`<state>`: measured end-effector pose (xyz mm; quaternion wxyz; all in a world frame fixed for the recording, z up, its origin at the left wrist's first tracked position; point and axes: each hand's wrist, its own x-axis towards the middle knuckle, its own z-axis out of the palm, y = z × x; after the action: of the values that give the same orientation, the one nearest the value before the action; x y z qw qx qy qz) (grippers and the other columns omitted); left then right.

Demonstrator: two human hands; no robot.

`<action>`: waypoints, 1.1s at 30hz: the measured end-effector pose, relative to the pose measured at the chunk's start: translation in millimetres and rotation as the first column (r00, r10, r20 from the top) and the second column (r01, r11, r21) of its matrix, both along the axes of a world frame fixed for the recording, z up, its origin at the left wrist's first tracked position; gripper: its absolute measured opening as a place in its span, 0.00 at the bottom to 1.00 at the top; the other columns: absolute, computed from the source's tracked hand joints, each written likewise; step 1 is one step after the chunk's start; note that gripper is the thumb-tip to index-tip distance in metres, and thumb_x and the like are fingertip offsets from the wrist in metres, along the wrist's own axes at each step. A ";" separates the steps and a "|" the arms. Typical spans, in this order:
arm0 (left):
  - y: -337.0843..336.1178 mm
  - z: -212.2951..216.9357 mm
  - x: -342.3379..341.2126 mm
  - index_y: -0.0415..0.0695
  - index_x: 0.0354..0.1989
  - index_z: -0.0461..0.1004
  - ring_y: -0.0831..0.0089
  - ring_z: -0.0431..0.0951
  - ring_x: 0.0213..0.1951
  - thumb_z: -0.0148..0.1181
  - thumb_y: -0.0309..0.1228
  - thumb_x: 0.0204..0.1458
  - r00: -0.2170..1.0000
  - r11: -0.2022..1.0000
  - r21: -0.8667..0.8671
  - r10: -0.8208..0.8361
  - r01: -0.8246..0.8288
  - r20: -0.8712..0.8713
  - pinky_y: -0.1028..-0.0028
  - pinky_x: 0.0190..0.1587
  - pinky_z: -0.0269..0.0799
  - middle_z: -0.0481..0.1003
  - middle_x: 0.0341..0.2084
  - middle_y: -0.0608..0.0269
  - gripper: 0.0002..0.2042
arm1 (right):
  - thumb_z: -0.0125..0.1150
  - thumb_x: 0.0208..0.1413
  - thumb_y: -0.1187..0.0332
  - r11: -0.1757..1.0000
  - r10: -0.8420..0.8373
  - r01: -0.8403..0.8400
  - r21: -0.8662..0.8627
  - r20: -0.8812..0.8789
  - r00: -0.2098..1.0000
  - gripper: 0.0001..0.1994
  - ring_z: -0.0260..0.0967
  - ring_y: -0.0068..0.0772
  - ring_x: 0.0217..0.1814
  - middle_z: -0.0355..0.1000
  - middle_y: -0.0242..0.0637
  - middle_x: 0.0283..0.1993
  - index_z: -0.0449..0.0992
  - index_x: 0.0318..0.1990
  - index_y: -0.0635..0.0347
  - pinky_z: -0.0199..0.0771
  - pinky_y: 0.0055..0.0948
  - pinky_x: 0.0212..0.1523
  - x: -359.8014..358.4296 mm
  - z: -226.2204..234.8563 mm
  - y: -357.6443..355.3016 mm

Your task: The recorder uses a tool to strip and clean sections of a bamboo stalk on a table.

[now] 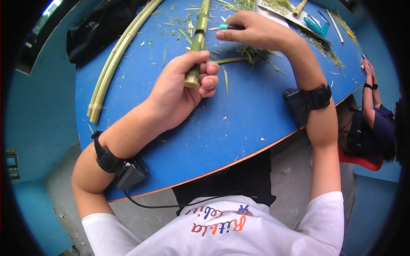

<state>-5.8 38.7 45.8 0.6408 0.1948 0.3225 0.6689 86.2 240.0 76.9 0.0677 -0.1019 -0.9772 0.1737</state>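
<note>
My left hand is closed round the near end of a green bamboo stalk. The stalk points away from me across the table, its cut end facing me, with pale shaved patches and a dark notch further up. In my right hand is a small knife with a teal and black handle. Its thin blade points left and reaches close to the notch; whether it touches the stalk I cannot tell. Green shavings lie beneath my right hand.
Two long pale stalks lie along the left of the blue table, near a black cloth bag. At the far right are a teal tool, a white stick and more shavings. Another person's hands rest at the right edge.
</note>
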 end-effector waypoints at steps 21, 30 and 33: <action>22.0 -7.5 20.9 0.48 0.28 0.55 0.87 0.54 0.15 0.45 0.28 0.58 0.993 0.964 -0.240 0.113 -0.113 -0.016 0.84 0.16 0.48 0.57 0.17 0.73 0.07 | 0.56 0.40 0.71 0.844 -0.229 0.148 0.516 0.097 0.969 0.06 0.73 0.51 0.30 0.73 0.50 0.25 0.76 0.22 0.65 0.73 0.42 0.32 -12.6 -4.4 -33.0; 15.0 -0.4 19.6 0.48 0.27 0.54 0.89 0.54 0.15 0.46 0.26 0.56 0.984 0.961 -0.213 0.161 -0.175 -0.083 0.85 0.14 0.46 0.56 0.16 0.75 0.08 | 0.56 0.39 0.70 0.817 -0.195 0.185 0.546 -0.040 0.980 0.06 0.74 0.48 0.29 0.73 0.49 0.24 0.77 0.22 0.62 0.74 0.41 0.30 -43.0 -12.6 0.8; 6.2 -5.5 11.3 0.48 0.27 0.55 0.88 0.53 0.15 0.46 0.27 0.56 0.980 0.961 -0.210 0.153 -0.178 -0.129 0.85 0.14 0.46 0.56 0.16 0.75 0.09 | 0.55 0.39 0.71 0.850 -0.164 0.157 0.503 -0.031 0.986 0.07 0.74 0.49 0.30 0.74 0.50 0.26 0.77 0.22 0.65 0.75 0.40 0.30 -60.3 -13.2 -14.8</action>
<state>5.5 44.9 40.3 0.5811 0.1321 0.4450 0.6685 25.9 225.2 63.6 0.0999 -0.1631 -0.9770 -0.0941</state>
